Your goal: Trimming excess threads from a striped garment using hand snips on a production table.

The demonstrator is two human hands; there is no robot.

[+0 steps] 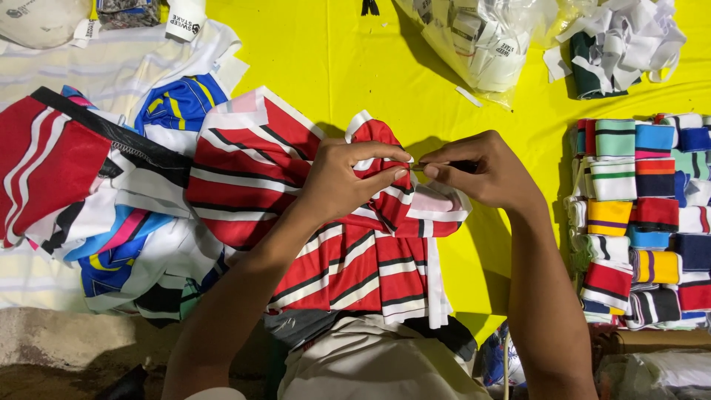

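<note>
Left hand (348, 178) pinching a fold of the red, white and black striped garment (348, 259), bunched at mid-table on the yellow table (333, 67) and trailing toward the near edge. Right hand (485, 172) closed, fingertips together on a thin dark tool (444, 167), possibly a small cutter, tip meeting the fold. Stacked striped knit bands (644, 222) at right; more printed fabric pieces (111, 200) heaped left.

striped knit cloth shirt (348, 259), matt, soft folds, ribbed knit collars (644, 215) stacked, matt, smooth yellow tabletop (326, 67), slight sheen, clear glossy plastic bag (481, 44), white woven labels inside
</note>
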